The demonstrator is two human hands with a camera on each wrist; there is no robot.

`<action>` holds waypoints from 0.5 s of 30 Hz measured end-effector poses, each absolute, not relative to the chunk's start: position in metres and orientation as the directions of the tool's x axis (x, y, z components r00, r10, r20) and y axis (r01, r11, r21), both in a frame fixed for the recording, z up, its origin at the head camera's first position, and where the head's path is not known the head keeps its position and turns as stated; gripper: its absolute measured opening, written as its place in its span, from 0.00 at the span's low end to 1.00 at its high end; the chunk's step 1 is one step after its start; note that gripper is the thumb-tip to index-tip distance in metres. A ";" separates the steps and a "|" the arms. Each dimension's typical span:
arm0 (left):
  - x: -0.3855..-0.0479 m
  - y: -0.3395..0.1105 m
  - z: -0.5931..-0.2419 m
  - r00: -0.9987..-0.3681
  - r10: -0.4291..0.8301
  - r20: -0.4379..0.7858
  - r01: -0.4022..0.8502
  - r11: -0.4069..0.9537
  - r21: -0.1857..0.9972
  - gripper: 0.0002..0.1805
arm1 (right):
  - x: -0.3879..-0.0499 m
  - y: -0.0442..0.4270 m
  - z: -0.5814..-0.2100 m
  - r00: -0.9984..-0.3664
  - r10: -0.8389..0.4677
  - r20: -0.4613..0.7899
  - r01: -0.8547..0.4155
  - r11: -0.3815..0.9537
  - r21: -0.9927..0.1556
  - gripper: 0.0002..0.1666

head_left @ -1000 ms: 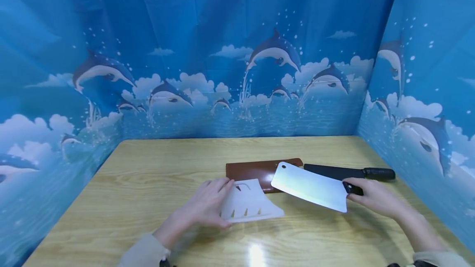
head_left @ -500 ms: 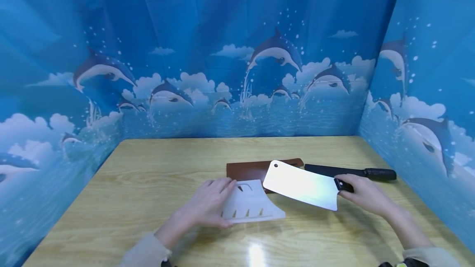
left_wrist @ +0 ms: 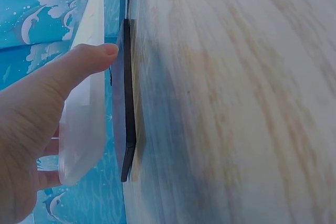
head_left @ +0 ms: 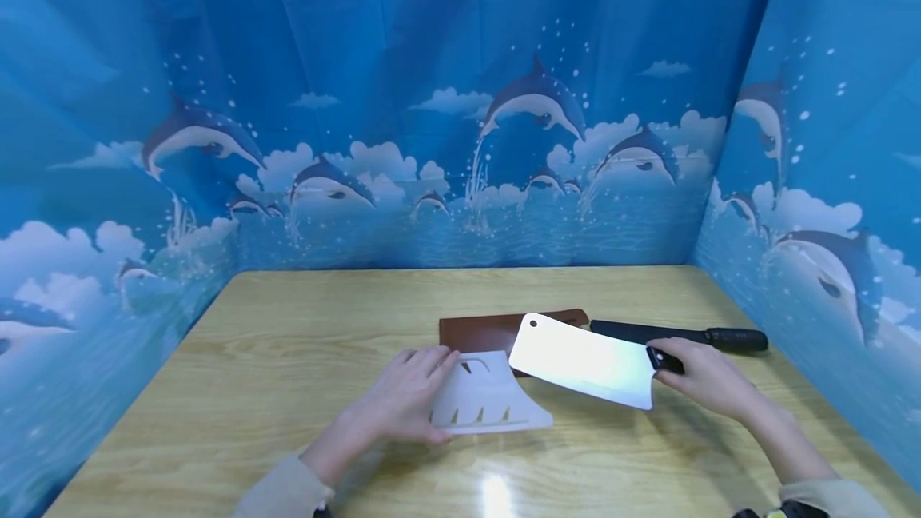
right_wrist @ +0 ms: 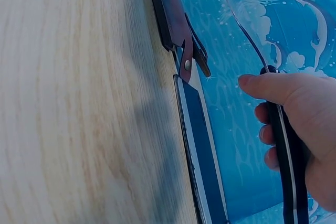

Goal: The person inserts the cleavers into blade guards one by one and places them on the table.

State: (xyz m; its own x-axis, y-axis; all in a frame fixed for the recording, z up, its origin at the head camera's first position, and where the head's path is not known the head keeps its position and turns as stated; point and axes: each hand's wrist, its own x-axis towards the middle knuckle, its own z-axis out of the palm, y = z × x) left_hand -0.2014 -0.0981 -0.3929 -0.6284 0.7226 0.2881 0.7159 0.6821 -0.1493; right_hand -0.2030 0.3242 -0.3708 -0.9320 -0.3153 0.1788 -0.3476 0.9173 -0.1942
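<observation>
My left hand grips the left end of a white plastic blade guard, with several slots along its near side. In the left wrist view, thumb and fingers lie on either side of the guard, which is held above the table. My right hand holds a cleaver by its black handle, fingers wrapped round it. The broad, shiny blade points left, its front end close beside the guard's right side. Whether the blade touches the guard I cannot tell.
Behind the guard and blade, a brown leather sheath lies on the wooden table, partly covered from view. To its right lies a long black knife-shaped item with a black handle. Blue dolphin-print curtains border the table's back and sides.
Over the first half second my right hand carried the cleaver slightly left, toward the guard. Since then it has barely moved. My left hand and the guard have stayed nearly in place.
</observation>
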 end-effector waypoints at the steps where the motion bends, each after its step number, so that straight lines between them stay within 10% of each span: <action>1: -0.201 -0.098 -0.393 -0.629 0.723 0.286 0.716 0.682 -0.150 0.59 | -0.203 0.324 -0.371 -0.932 -0.315 0.180 -0.348 0.918 -0.193 0.25; 15: -0.202 -0.095 -0.396 -0.616 0.732 0.289 0.717 0.674 -0.179 0.59 | -0.202 0.321 -0.369 -0.892 -0.356 0.278 -0.379 0.925 -0.034 0.24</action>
State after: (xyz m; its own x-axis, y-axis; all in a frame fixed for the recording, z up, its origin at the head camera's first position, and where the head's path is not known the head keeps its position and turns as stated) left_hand -0.2024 -0.0948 -0.3964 -0.6163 0.7324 0.2894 0.7167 0.6740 -0.1792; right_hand -0.2025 0.3207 -0.3691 -0.8923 -0.3558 0.2780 -0.3793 0.9246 -0.0342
